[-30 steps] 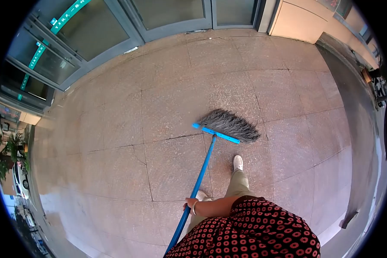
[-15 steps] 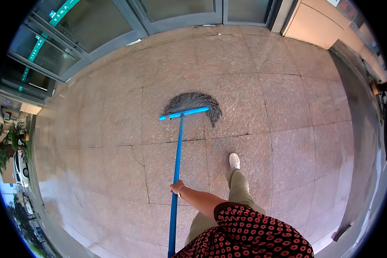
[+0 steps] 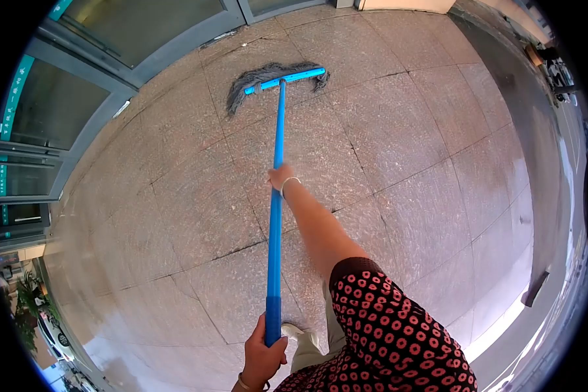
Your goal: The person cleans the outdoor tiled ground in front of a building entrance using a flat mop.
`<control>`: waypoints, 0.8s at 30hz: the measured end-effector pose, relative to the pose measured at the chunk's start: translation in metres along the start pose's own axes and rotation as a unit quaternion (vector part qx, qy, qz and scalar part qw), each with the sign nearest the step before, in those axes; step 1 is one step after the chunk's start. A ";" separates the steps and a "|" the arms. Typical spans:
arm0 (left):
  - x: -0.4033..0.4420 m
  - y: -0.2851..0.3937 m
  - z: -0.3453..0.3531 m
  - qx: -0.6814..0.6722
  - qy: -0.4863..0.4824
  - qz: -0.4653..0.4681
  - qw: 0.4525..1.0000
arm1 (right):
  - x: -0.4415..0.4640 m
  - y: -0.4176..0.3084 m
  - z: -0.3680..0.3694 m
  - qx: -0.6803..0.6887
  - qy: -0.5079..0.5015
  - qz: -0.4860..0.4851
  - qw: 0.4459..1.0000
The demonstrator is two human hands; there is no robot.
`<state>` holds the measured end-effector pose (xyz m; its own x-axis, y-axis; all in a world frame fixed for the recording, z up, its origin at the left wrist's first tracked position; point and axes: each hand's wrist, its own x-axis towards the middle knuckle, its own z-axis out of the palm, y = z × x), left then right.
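A blue mop [image 3: 275, 242] reaches away from me across wet-looking stone tiles. Its grey strands [image 3: 242, 85] lie fanned on the floor around the blue crossbar, bunched out to the left. My right hand [image 3: 282, 176] is wrapped around the upper part of the pole, with a pale bracelet on the wrist. Lower down, my left hand [image 3: 262, 356] grips the thick dark-blue end of the handle, close to my body. A light shoe [image 3: 300, 332] shows partly behind the pole's end.
Glass doors with grey frames [image 3: 134, 72] curve along the far left, beyond the mop head. Reddish-brown tiles [image 3: 398, 144] spread out on both sides. A dark strip of ground [image 3: 490, 72] borders the tiles on the right. Plants [image 3: 32, 297] and a white car [image 3: 55, 336] show at far left.
The mop head has moved farther away, towards the doors, with strands now trailing left. My right hand has reached forward. My left hand has come into view on the handle's end. The view has turned.
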<state>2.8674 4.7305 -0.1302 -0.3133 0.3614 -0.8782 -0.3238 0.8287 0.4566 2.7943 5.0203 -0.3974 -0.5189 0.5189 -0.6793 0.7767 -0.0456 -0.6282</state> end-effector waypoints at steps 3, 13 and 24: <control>0.029 0.037 0.032 0.021 -0.041 0.035 0.998 | 0.016 0.039 -0.069 0.074 0.119 0.066 0.988; 0.002 -0.027 0.052 0.266 -0.130 0.099 0.950 | -0.094 0.170 -0.077 0.347 0.204 0.165 0.900; -0.177 -0.183 -0.131 0.386 -0.065 0.139 0.910 | -0.278 0.143 0.205 0.277 0.168 0.207 0.923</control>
<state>2.8651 4.4592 -0.0394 -0.1620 0.6095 -0.7761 0.4913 0.7319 0.4722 2.9767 4.6947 -0.3759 -0.0075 0.5907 -0.8069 0.5344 -0.6796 -0.5025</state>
